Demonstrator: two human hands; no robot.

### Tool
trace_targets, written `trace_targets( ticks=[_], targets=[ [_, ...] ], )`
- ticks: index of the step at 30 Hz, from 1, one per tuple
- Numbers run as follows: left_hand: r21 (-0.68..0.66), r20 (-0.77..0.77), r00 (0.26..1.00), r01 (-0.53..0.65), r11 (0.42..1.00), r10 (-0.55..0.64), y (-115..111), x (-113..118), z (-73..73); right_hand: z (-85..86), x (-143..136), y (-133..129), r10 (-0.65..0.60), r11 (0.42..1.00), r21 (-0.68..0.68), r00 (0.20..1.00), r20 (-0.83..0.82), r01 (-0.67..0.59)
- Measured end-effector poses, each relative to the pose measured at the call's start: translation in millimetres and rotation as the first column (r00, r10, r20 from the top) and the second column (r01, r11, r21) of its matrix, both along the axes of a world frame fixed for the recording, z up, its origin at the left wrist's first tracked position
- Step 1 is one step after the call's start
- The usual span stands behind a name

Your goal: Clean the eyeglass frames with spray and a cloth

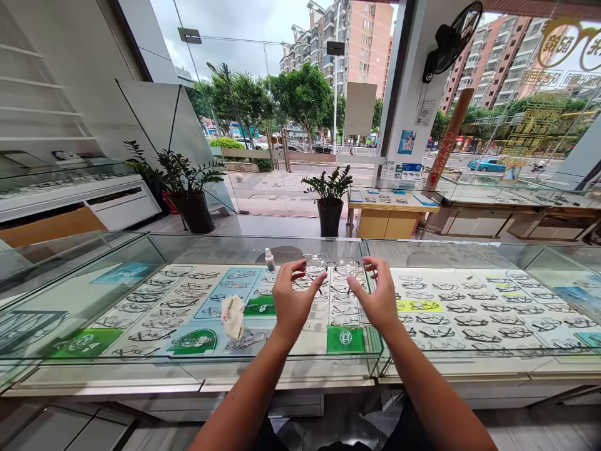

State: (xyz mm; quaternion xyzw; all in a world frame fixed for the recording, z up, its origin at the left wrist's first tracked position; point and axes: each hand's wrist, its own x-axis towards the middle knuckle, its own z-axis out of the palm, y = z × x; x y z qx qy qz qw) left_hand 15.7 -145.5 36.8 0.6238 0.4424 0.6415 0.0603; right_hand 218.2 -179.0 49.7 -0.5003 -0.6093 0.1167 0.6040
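Above the glass display counter, a pair of thin-framed glasses (332, 265) is held up between my two hands. My left hand (295, 299) has its thumb and fingers curved around the left side of the frame. On the right side, my right hand (378, 294) pinches the frame in the same way. A small white bottle (269, 260) stands upright on the glass, left of my left hand. Nearer to me and further left lies a crumpled pale cloth (233, 317).
Under the glass top of the counter (244, 383) lie rows of glasses and green cards (346, 339). Beyond it stand potted plants (329, 216), a wooden display table (393, 203) and a glass front. A black fan (451, 42) hangs on the pillar.
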Motion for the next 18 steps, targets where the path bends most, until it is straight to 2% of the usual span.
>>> trace_targets(
  ticks=[4, 18],
  targets=[
    [0.0, -0.001, 1.0, 0.006, 1.0, -0.006, 0, 6, -4.4, -10.1, -13, -6, -0.065, 0.997, 0.054, 0.997, 0.051, 0.063],
    [0.141, -0.091, 0.987, -0.115, 0.983, 0.129, -4, 13, -0.9, -20.6, -12, 6, -0.038, 0.996, -0.078, 0.995, -0.089, 0.031]
  ],
)
